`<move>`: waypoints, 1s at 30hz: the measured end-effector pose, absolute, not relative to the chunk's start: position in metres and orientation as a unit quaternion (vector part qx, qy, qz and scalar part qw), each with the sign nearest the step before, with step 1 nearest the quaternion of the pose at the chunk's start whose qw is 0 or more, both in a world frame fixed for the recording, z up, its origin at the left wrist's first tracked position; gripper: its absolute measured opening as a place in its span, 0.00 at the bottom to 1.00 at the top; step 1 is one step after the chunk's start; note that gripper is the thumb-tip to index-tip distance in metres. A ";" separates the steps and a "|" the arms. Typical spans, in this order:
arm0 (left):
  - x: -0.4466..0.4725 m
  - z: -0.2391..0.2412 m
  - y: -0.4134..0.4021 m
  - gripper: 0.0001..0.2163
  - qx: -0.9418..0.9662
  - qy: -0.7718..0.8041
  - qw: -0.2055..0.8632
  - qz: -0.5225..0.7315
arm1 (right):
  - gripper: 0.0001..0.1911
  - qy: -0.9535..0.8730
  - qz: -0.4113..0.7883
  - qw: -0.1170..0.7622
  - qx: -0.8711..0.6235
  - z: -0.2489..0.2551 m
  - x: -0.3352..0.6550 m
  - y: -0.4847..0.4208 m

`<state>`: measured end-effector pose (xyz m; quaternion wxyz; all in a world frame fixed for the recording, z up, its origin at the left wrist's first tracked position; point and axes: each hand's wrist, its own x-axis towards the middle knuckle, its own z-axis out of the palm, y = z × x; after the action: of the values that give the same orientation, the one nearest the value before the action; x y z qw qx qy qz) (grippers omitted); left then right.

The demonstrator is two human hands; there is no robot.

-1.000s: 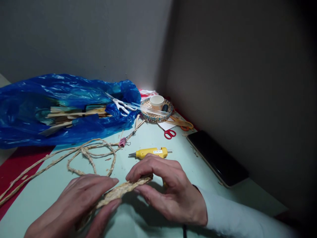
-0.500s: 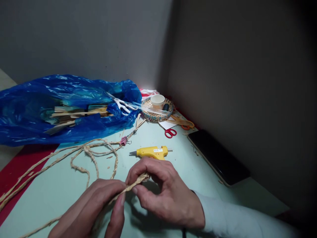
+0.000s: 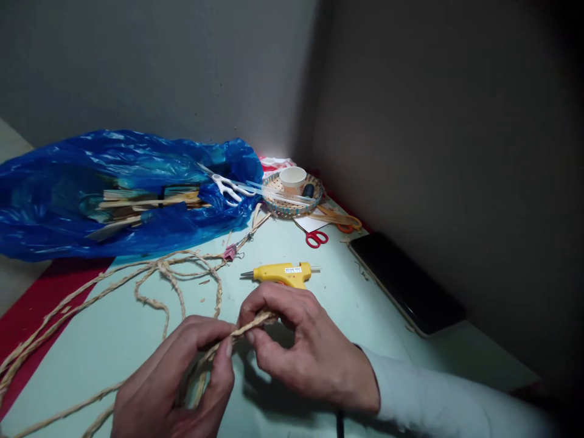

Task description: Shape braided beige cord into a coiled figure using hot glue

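A long braided straw cord (image 3: 164, 286) lies in loops over the pale green table (image 3: 114, 328). Both hands pinch one stretch of it near the front edge. My left hand (image 3: 182, 383) grips the cord from below, thumb and fingers closed round it. My right hand (image 3: 301, 347) pinches the cord's free end (image 3: 255, 321) between thumb and forefinger, just right of the left hand. A yellow glue gun (image 3: 280, 274) lies on the table directly behind my right hand.
A blue plastic bag (image 3: 114, 188) with wooden strips lies at the back left, white scissors (image 3: 230, 187) on it. A small woven tray (image 3: 292, 198) holds a paper cup (image 3: 292, 178). Red scissors (image 3: 314, 238), a pink clip (image 3: 229, 252) and a dark phone (image 3: 406, 283) lie nearby.
My left hand went from lying flat over the braid to pinching it, and slid right toward my right hand. The cord loops on the table shifted slightly.
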<state>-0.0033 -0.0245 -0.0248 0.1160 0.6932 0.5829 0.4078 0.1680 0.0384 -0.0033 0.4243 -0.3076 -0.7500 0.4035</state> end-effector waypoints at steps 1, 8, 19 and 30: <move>-0.004 -0.024 -0.024 0.04 0.692 0.586 0.121 0.404 | 0.06 -0.746 0.411 0.423 -0.308 -0.004 0.168 0.039; -0.004 -0.021 -0.021 0.03 0.697 0.590 0.100 0.395 | 0.07 -0.748 0.410 0.411 -0.323 -0.007 0.168 0.039; -0.013 -0.021 -0.018 0.08 0.766 0.526 0.036 0.367 | 0.07 -0.733 0.413 0.399 -0.365 -0.003 0.168 0.041; -0.013 -0.022 -0.021 0.06 0.728 0.561 0.087 0.385 | 0.07 -0.768 0.393 0.381 -0.334 -0.005 0.169 0.041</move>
<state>-0.0127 -0.0211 -0.0220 0.0871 0.7277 0.5610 0.3850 0.1692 0.0408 -0.0047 0.3809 -0.3343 -0.7675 0.3925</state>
